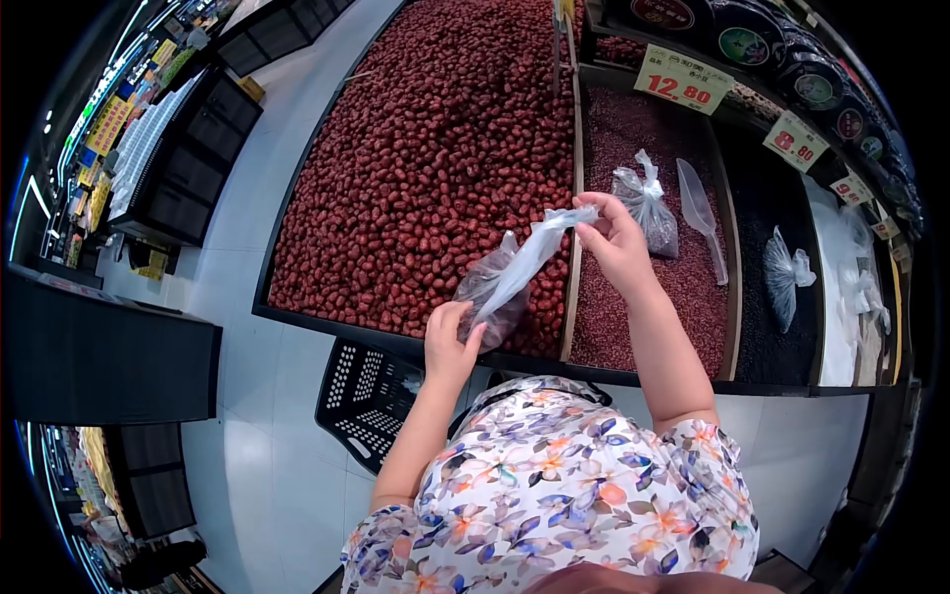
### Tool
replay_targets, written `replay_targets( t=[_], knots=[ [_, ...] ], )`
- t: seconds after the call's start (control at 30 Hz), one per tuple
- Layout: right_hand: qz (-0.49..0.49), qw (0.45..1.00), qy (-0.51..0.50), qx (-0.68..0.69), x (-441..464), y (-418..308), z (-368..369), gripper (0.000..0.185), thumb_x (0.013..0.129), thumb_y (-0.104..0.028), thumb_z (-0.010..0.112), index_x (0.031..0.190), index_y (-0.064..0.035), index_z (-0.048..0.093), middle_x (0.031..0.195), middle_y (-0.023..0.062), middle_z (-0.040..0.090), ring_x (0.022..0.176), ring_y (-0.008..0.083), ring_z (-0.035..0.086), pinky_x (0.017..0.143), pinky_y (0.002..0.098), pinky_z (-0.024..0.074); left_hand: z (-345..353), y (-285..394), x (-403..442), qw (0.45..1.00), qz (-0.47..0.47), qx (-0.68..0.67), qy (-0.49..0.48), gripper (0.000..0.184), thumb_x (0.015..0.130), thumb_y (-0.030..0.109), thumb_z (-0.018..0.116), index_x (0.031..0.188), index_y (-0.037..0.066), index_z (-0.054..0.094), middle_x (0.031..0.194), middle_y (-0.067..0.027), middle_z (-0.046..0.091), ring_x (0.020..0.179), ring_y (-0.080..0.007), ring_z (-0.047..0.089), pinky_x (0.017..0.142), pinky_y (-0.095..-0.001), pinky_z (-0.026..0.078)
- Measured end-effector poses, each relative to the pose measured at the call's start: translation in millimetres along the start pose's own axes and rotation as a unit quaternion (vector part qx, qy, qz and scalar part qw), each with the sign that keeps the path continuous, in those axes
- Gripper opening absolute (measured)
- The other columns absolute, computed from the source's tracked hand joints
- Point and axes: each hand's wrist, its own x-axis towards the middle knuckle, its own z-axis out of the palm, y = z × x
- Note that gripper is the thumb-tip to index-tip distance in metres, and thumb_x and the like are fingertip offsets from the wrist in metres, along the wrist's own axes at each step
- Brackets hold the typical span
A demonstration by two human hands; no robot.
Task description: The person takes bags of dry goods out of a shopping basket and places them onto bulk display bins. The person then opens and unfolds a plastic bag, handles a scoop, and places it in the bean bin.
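A clear plastic bag is stretched slantwise above the near right part of the red dates. My right hand pinches its twisted upper end between thumb and fingers. Lower down, my left hand is closed on the bag's side with thumb and fingers. The bag's lower part bulges and looks dark; whether the dates show through or lie inside, I cannot tell. Just right of my right hand, a knotted bag rests on small red beans, beside a clear scoop.
Below the bin edge stands a black shopping basket. Further right are black beans with another tied bag on them. Price signs line the back. Dark display counters flank the tiled aisle on the left.
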Motion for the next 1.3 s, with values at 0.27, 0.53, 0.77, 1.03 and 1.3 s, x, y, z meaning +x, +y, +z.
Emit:
replay_targets(
  t=[0.27,0.53,0.77,1.03,1.3],
  knots=[
    [-0.122,0.96,0.04,-0.25,-26.9,-7.4,-3.9,0.06,0.075,-0.003,0.064,0.13,-0.0042,0.04,0.127,0.0176,0.046,0.114,0.0294,0.05,0.09,0.036,0.0448,3.5,0.5,-37.4,0.994,-0.044,0.095,-0.002,0.059,0.069,0.018,0.074,0.121,0.005,0.05,0.132,-0.0192,0.041,0.12,-0.0369,0.039,0.099,-0.0439,0.034],
    [0.075,0.99,-0.055,-0.111,-2.3,29.0,11.1,0.025,0.079,-0.003,0.061,0.104,-0.0013,0.061,0.089,0.0075,0.063,0.075,0.0122,0.057,0.071,0.0244,0.0475,34.8,44.8,31.8,0.993,0.095,0.06,-0.042,0.062,0.068,0.013,0.073,0.125,0.012,0.048,0.128,-0.0129,0.046,0.112,-0.0328,0.047,0.093,-0.0425,0.039],
    [0.15,0.95,-0.144,0.231,-4.5,12.0,-2.1,0.027,0.088,-0.026,0.053,0.093,-0.0014,0.063,0.079,0.0063,0.063,0.073,0.0127,0.059,0.067,0.0269,0.0475,36.6,35.4,54.9,0.996,0.086,-0.018,0.006,0.024,0.072,0.006,0.066,0.094,0.006,0.058,0.096,-0.0106,0.056,0.083,-0.0284,0.057,0.074,-0.0373,0.046],
    [0.062,0.975,-0.128,0.172,-16.6,8.9,22.4,0.088,0.074,-0.017,0.071,0.143,-0.0095,0.017,0.147,0.013,0.021,0.119,0.0234,0.043,0.096,0.0383,0.0401,17.6,29.6,32.6,0.906,-0.106,-0.408,-0.04,0.005,0.089,0.005,0.053,0.091,0.001,0.051,0.104,-0.0075,0.058,0.09,-0.0104,0.054,0.082,-0.0235,0.041],
    [0.021,0.999,-0.027,0.009,-9.2,4.6,24.6,0.01,0.079,-0.011,0.067,0.079,-0.0009,0.063,0.072,0.0012,0.059,0.067,0.0064,0.053,0.06,0.0228,0.0421,-15.7,27.6,31.7,0.893,-0.121,-0.429,0.067,0.001,0.092,0.005,0.048,0.091,0.004,0.049,0.094,-0.0023,0.056,0.081,-0.0052,0.048,0.076,-0.0187,0.039]
  ],
)
